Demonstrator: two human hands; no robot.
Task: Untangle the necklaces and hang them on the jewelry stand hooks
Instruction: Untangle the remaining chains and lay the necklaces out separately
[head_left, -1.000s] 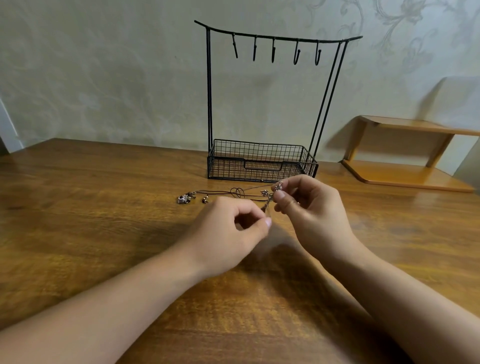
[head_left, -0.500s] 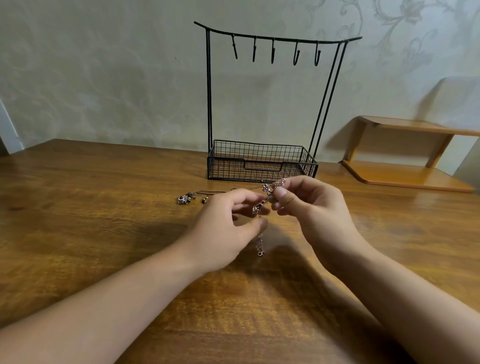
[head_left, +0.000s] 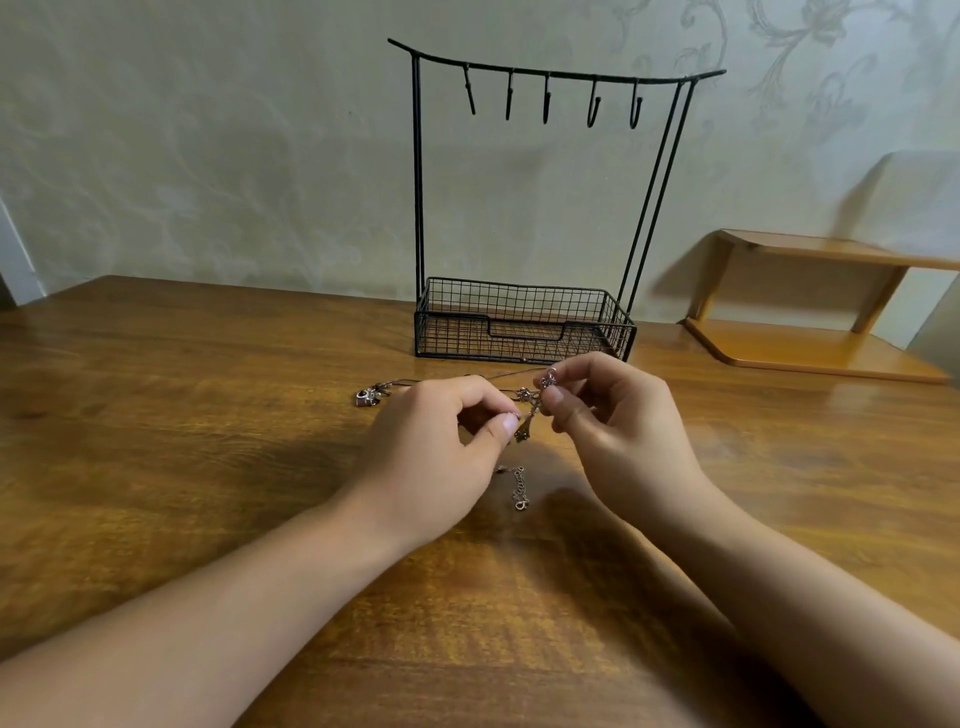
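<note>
The wooden table (head_left: 156, 441) runs wide to both sides of the person's arms, its far edge meeting the pale patterned wall (head_left: 234, 156) and its left far corner showing near the frame's edge. At the back, just short of that far edge, the black wire jewelry stand (head_left: 524, 208) stands upright, its mesh basket (head_left: 519, 322) on the tabletop and five hooks (head_left: 545, 101) hanging bare from the curved top bar. To the right of it a low wooden shelf (head_left: 810, 312) takes up the back right corner, well apart from the hands. Between the basket and the hands lies only a narrow strip of bare wood, while the left half of the table is free room.

The left hand (head_left: 441, 457) and right hand (head_left: 623, 441) meet above the table, just in front of the basket, with the tangled necklaces (head_left: 532, 405) between them. The left hand's thumb and forefinger are pressed together on the tangle at its lower part; the right hand's thumb and forefinger pinch a small ornament at the top, its other fingers curled in. A thin dark cord runs from the tangle leftward to a small silver charm (head_left: 369, 397) lying on the table (whether the cord belongs to a second necklace cannot be told). A short silver chain with clasp (head_left: 519, 491) hangs below the left thumb, its end reaching the wood
</note>
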